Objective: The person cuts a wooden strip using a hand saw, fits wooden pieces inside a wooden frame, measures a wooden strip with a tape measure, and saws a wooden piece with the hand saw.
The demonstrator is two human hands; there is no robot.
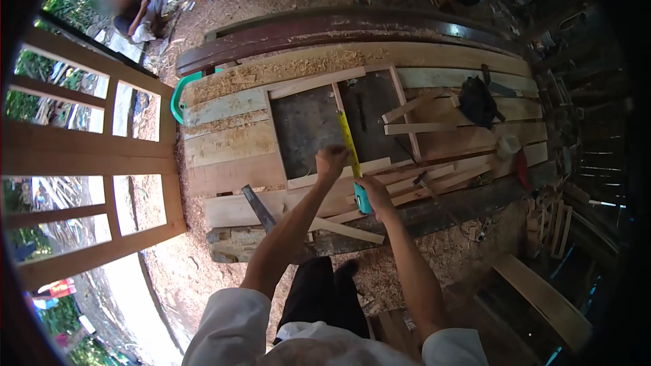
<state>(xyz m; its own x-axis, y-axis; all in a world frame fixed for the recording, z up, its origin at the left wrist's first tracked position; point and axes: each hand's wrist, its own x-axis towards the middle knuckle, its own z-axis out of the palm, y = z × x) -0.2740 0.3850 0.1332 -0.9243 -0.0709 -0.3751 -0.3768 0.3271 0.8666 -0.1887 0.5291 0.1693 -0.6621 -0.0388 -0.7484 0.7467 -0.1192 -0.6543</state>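
White shirt (227, 329): along the lower edge.
Left hand (332, 160): fingers curled beside the yellow blade (348, 137); cannot tell whether holding anything.
Tape measure (364, 198): blade extended over the wooden frame (316, 83).
Right hand (377, 195): grasping the teal case.
Dark bundle (478, 103): on planks (234, 173).

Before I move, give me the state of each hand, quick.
Left hand: fingers curled beside the yellow tape; whether it grips anything cannot be told.
Right hand: closed, holding the tape measure case.
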